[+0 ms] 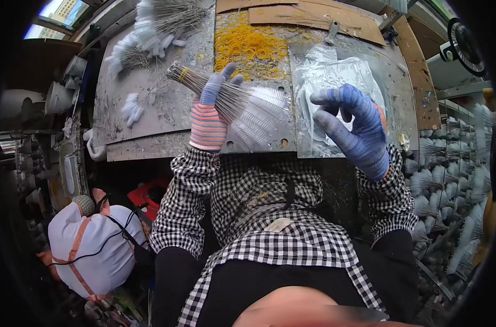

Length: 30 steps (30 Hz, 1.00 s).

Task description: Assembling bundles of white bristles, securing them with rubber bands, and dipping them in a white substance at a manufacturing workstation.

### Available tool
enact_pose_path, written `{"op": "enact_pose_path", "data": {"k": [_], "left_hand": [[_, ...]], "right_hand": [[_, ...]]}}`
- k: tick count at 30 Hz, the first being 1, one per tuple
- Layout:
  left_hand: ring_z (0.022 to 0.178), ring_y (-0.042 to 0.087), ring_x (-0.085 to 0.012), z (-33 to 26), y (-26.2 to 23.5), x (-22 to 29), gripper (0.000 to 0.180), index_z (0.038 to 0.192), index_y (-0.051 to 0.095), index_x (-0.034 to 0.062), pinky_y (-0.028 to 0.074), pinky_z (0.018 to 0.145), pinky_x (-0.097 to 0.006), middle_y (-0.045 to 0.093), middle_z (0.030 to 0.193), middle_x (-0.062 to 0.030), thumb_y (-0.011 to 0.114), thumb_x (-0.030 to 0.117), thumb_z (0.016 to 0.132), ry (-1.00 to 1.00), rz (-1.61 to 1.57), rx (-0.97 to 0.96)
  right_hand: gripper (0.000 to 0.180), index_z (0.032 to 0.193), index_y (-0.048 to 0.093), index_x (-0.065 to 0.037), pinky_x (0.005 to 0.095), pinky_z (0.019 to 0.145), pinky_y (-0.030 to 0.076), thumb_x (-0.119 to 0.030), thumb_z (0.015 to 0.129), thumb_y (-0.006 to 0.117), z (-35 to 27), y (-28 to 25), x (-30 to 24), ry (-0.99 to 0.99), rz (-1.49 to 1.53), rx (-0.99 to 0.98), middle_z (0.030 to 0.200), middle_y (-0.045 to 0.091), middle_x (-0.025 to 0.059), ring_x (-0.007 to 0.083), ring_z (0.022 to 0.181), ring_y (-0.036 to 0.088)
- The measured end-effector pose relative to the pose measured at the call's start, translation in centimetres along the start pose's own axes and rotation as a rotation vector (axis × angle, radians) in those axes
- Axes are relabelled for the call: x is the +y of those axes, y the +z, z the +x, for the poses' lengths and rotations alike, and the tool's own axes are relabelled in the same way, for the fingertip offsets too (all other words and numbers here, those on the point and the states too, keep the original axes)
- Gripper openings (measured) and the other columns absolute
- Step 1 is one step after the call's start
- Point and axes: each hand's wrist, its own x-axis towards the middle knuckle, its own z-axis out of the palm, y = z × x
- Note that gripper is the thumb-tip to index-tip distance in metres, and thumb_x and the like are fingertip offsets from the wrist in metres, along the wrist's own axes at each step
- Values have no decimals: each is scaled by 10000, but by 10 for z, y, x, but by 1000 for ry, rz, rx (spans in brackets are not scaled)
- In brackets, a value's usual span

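A black apron over a checked shirt (270, 229) is filling the lower middle of the view, nearest the camera, with both checked sleeves rising toward the bench. At about eleven o'clock from the shirt, the left hand (211, 111), in a glove with a striped cuff, is clenching around a bundle of thin wire brushes (226, 95). The bundle is lying tilted, its banded wire ends pointing to ten o'clock and its white bristle heads fanning out toward three o'clock over the grey metal bench (150, 114). At one o'clock the right hand (354, 128), in a blue glove, is hovering released, fingers loosely curled and grasping nothing, above a clear plastic bag (330, 76). At twelve o'clock a heap of yellow rubber bands (250, 46) is lying on the bench. More white brushes (150, 30) are lying at eleven o'clock.
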Motion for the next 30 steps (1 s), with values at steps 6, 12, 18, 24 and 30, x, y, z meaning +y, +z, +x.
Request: {"op": "enact_pose_path", "data": {"k": [6,12,18,24,30], "left_hand": [[1003,678,-134,16,39,7,262,1134,665,70,562,859,-296,746,1104,-73,744,254,965,37,418,-207],[937,672,-108,34,57,-10,324,1194,658,68,561,846,-275,742,1138,-69,733,292,971,115,502,-283],[951,706,-144,52,90,-29,342,1242,642,62,570,820,-283,749,1113,-59,726,263,979,65,411,-335],[898,587,-69,61,116,-53,213,1106,622,75,492,823,-253,632,947,36,752,145,953,224,542,-417],[867,591,-75,75,129,-57,374,1131,606,68,504,785,-254,639,955,31,859,154,868,434,656,-588]], "right_hand": [[145,998,726,-100,390,691,547,-161,868,746,29,24,36,-209,-129,-150,829,714,99,299,741,688],[189,988,693,-130,433,696,568,-240,840,734,28,32,48,-2,-360,-206,771,714,101,315,726,709],[355,1068,668,-107,400,775,579,-337,814,760,32,21,75,104,-394,-211,811,748,82,291,782,739],[386,1093,704,-117,409,834,575,-355,794,761,31,10,95,190,-495,-89,886,761,87,282,861,743],[360,1050,739,-88,375,858,563,-369,832,681,25,-14,90,367,-370,-162,920,763,84,254,843,730]]}}
